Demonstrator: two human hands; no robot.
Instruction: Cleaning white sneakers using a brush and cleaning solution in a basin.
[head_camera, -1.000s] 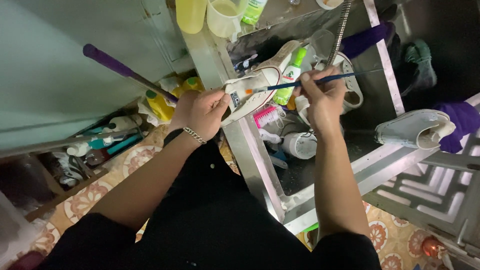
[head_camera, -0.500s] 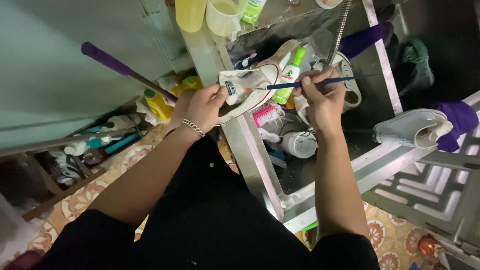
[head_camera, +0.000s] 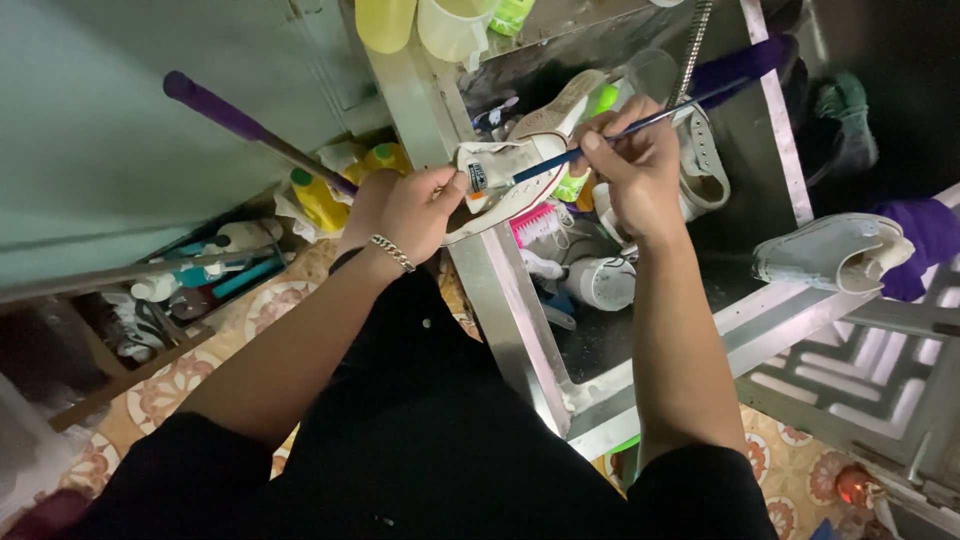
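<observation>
The metal sink (head_camera: 770, 300) holds a jumble: a pink brush (head_camera: 535, 222) near its left wall, a white cup (head_camera: 603, 282) lying on its side below that, a second white shoe (head_camera: 700, 165) to the right behind the right hand, and a green bottle (head_camera: 600, 100) at the far end. On the far ledge stand a yellow cup (head_camera: 385, 22) and a pale cup (head_camera: 455, 28). Left of the sink, down by the floor, yellow bottles (head_camera: 320, 198) stand among clutter, with a purple-tipped handle (head_camera: 250, 130) slanting over them. A grey-white shoe (head_camera: 835, 252) rests on the sink's right rim.

The shoe (head_camera: 520, 165) is held over the sink's left edge, sole turned away. The left hand (head_camera: 405, 205), a chain bracelet at its wrist, has its grip closed on the shoe's heel. The right hand (head_camera: 640, 165) pinches a thin blue brush (head_camera: 600, 138), its tip at the heel patch.

Against the frame half a second back, the shoe sits much as it did and both hands keep their hold; the brush tip lies a little nearer the heel patch, and the view has shifted only slightly.
</observation>
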